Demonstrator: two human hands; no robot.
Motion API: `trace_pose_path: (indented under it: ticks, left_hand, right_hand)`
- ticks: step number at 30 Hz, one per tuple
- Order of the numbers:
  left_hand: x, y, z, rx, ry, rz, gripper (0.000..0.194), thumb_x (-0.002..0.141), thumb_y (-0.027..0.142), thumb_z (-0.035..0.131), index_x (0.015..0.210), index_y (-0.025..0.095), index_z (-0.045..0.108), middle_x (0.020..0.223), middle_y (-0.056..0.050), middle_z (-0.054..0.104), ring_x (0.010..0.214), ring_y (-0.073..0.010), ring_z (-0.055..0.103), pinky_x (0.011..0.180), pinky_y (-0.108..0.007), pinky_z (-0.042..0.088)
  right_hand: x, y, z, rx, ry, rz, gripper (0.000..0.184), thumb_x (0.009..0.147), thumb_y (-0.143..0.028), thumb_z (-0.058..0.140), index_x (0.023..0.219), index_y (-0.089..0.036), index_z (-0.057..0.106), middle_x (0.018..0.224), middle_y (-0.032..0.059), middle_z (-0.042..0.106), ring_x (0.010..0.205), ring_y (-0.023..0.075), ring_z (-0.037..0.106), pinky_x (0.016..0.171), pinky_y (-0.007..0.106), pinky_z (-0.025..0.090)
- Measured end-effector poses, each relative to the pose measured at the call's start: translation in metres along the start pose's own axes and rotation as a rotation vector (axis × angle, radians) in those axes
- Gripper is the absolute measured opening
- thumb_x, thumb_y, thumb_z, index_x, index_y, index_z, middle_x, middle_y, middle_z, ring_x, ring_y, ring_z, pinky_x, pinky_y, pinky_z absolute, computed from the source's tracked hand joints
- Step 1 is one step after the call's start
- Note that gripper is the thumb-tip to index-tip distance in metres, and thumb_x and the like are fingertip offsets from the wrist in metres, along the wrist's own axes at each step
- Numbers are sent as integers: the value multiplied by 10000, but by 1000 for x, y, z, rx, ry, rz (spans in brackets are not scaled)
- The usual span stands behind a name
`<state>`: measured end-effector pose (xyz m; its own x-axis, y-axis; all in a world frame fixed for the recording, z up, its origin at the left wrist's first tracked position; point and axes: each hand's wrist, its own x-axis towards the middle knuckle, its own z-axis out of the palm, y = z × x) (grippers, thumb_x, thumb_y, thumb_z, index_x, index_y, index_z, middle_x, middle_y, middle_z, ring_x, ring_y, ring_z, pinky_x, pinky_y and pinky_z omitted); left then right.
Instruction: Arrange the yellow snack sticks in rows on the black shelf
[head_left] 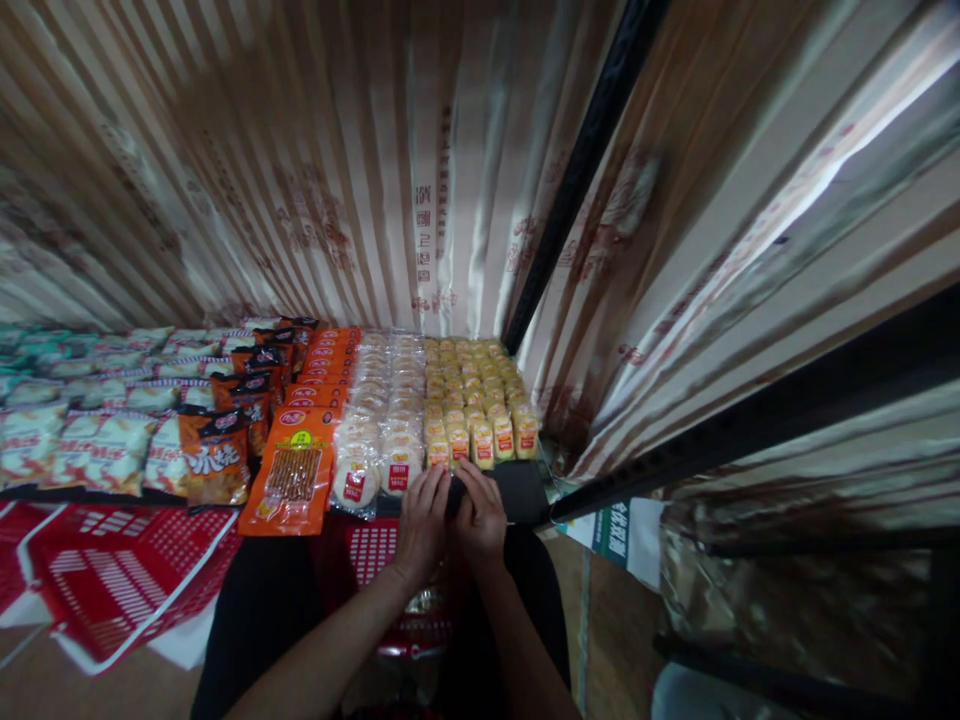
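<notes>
Small yellow snack packets (482, 440) stand in close rows on the black shelf (521, 490). At the front of these rows, my left hand (422, 522) has its fingers bent and held together, fingertips on a leftmost front packet. Close beside it, my right hand (481, 515) is curled, with its fingertips against the neighbouring front packet. Both hands partly cover the lower ends of those packets and the shelf edge. Just left of my hands are clear-wrapped round white cakes (357, 482) with red labels, lined up in two columns.
Orange snack bags (296, 470), dark-orange bags (215, 455) and white-green bags (112, 450) fill the shelf leftwards. Red baskets (124, 575) sit below. A black upright post (577, 180) and pale printed curtains (420, 120) stand behind. A dark bar (750, 410) crosses at right.
</notes>
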<state>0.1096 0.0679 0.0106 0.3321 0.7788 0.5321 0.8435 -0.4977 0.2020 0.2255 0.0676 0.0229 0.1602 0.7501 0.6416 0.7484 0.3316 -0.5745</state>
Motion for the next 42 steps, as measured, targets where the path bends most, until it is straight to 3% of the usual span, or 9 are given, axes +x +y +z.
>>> trace_pose_path:
  ticks: [4,7,11,15,21,25,32,37,42]
  left_hand:
    - [4,1,-1,36,100,31,346,882,191,448,1214,154,540,1304,-99,539,1262,-231,413,1017,-401,378]
    - [21,4,-3,70,129,43,365,890,185,419,1239,174,526,1332,-73,520,1316,-244,340,1066,-443,311]
    - [60,11,-12,103,25,-41,441,898,281,400,1324,176,446,1426,-79,404,1367,-274,238,1102,-493,234]
    - [105,13,-23,82,-98,-25,541,911,346,346,1415,155,295,1488,-92,286,1398,-257,148,1130,-475,183]
    - [154,0,-16,71,-333,-47,561,911,337,300,1430,128,255,1458,-122,340,1373,-277,225,1127,-497,148]
    - [161,-9,-4,51,-418,-73,582,897,334,313,1433,117,244,1455,-129,343,1365,-275,244,1122,-499,141]
    - [156,-13,3,36,-417,-45,601,876,337,346,1418,86,274,1456,-155,331,1372,-274,222,1122,-500,127]
    - [161,-19,-9,10,-360,-64,635,884,358,332,1446,100,187,1477,-134,297,1378,-263,208,1117,-476,175]
    - [168,-56,-18,65,-290,-145,569,892,312,320,1434,149,258,1460,-118,338,1367,-269,243,1113,-495,188]
  right_hand:
    - [22,0,-7,-149,51,-22,367,850,-110,362,1126,-164,598,1164,100,634,1141,186,525,954,383,413]
    - [50,3,-9,-302,29,-12,365,871,-178,376,1175,-155,577,1289,113,550,1293,230,374,1028,444,336]
    - [94,10,-5,-426,-45,-16,422,898,-261,356,1280,-152,499,1399,109,439,1369,241,233,1067,456,281]
    - [134,16,3,-516,-191,49,454,917,-285,314,1332,-166,456,1408,109,428,1358,257,258,1073,443,256]
    - [171,19,20,-554,-354,151,468,936,-292,254,1327,-151,470,1407,109,432,1350,250,284,1075,413,240]
    - [176,20,32,-580,-458,159,462,939,-316,270,1332,-170,465,1402,97,444,1348,246,296,1077,406,227]
    - [172,24,36,-634,-538,118,450,937,-316,285,1316,-178,484,1395,96,453,1340,236,318,1072,395,231]
    - [185,14,41,-591,-464,122,469,933,-328,277,1318,-152,478,1410,113,429,1344,274,302,1055,442,265]
    - [198,2,72,-430,-391,-40,483,941,-308,232,1307,-123,487,1372,129,473,1338,237,320,1064,443,273]
